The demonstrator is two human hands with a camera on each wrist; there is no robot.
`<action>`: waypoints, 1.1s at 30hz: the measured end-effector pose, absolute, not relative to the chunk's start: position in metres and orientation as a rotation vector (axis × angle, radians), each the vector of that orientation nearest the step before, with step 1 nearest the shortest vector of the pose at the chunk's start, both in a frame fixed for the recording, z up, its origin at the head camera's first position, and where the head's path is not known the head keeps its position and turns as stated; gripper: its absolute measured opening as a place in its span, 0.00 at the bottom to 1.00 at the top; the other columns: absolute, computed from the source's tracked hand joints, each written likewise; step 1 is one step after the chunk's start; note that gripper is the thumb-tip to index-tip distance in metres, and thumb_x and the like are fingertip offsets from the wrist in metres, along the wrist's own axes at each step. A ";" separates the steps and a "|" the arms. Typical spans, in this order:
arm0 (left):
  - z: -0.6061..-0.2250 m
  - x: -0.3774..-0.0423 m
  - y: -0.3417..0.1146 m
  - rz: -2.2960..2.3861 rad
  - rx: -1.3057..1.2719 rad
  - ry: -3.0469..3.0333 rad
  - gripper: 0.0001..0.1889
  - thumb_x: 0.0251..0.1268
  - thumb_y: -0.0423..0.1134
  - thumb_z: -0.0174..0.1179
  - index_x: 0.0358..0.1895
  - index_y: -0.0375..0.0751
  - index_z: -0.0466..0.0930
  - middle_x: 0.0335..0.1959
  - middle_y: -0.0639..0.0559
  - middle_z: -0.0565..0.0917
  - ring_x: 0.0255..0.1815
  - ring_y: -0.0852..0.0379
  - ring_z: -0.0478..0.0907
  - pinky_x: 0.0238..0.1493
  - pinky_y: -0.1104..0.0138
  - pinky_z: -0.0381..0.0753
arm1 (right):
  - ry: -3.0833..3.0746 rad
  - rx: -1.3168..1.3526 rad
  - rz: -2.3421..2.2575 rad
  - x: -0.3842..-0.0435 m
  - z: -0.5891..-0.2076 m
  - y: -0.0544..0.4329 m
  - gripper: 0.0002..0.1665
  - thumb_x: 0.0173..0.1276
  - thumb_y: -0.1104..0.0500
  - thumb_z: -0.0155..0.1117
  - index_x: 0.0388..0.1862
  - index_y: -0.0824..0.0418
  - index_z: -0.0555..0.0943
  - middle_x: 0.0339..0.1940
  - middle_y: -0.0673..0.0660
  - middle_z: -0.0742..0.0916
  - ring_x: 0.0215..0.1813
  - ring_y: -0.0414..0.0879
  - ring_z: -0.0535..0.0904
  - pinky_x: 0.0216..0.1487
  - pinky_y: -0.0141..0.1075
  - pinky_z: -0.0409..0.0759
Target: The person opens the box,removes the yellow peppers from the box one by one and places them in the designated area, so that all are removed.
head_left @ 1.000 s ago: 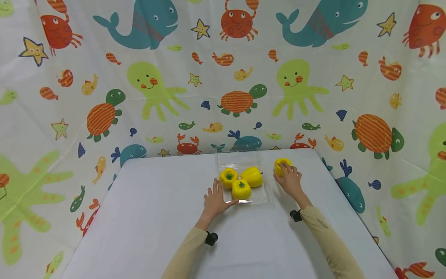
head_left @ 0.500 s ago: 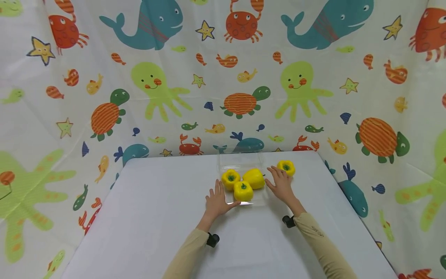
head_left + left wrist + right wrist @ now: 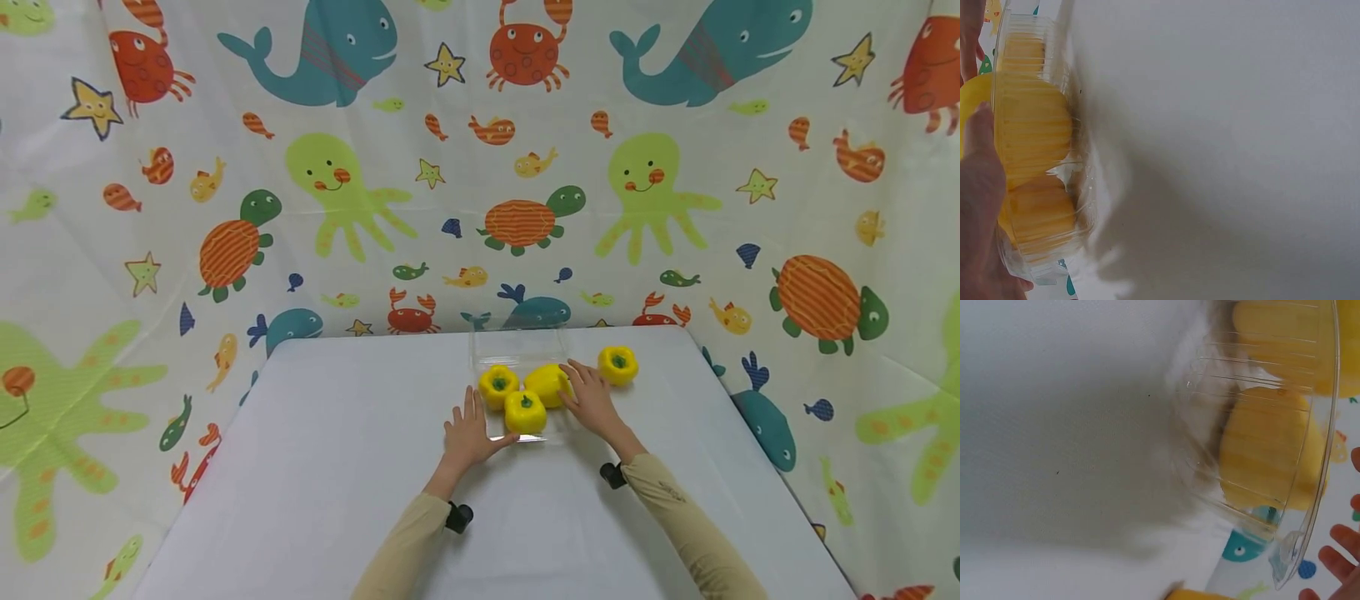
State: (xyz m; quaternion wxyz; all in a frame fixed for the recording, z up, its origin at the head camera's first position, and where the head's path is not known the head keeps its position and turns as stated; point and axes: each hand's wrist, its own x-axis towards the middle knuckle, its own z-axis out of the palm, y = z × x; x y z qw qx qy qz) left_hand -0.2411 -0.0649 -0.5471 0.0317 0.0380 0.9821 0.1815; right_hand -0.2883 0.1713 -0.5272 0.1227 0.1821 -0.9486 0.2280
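Note:
A clear plastic clamshell container [image 3: 517, 343] stands at the table's far middle, its lid folded back. Inside are three yellow bell peppers: one at the left [image 3: 497, 382], one in front [image 3: 525, 413], one on its side at the right [image 3: 545, 382]. My left hand [image 3: 467, 437] rests at the container's front-left corner, fingers straight along the side. In the left wrist view its thumb [image 3: 982, 125] lies at the rim. My right hand [image 3: 592, 403] reaches over the container's right side, spread fingers at the right pepper; whether they touch it I cannot tell.
Another yellow bell pepper [image 3: 618, 366] sits on the white table [image 3: 337, 450], right of the container and beyond my right hand. A curtain [image 3: 450, 150] printed with sea animals hangs behind the table and at both sides.
My right hand has let go of the pepper outside the container and moved left to the right pepper inside it. My left hand has stayed at the container's corner.

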 end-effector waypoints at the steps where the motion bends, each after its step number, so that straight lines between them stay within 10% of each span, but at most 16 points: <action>1: -0.547 -0.241 -0.065 0.557 0.116 3.024 0.59 0.41 0.75 0.50 0.69 0.34 0.42 0.72 0.41 0.42 0.63 0.31 0.57 0.57 0.39 0.59 | -2.768 0.536 0.662 -0.289 -0.528 0.170 0.28 0.64 0.53 0.55 0.62 0.59 0.65 0.65 0.62 0.66 0.62 0.60 0.61 0.57 0.60 0.56; 33: -0.547 -0.242 -0.066 0.551 0.129 3.029 0.60 0.40 0.75 0.50 0.69 0.34 0.43 0.72 0.40 0.43 0.63 0.30 0.57 0.56 0.39 0.60 | -2.954 0.602 0.463 -0.304 -0.537 0.161 0.34 0.63 0.44 0.54 0.65 0.54 0.62 0.70 0.62 0.60 0.68 0.61 0.55 0.59 0.64 0.53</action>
